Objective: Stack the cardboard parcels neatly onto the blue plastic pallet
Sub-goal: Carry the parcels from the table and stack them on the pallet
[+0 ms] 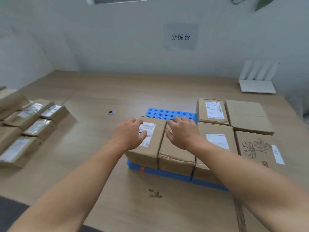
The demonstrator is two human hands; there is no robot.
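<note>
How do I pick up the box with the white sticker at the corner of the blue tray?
Come from above and hold the stickered parcel by its far and near ends. Its right side sits tight against the neighbouring parcel, so fingers likely won't fit there, while bare blue pallet shows behind it and open table lies in front.

I count six cardboard parcels (147, 144) around the blue pallet (167, 113), at least six in the left pile (30, 114), one white router (257, 86).
</note>
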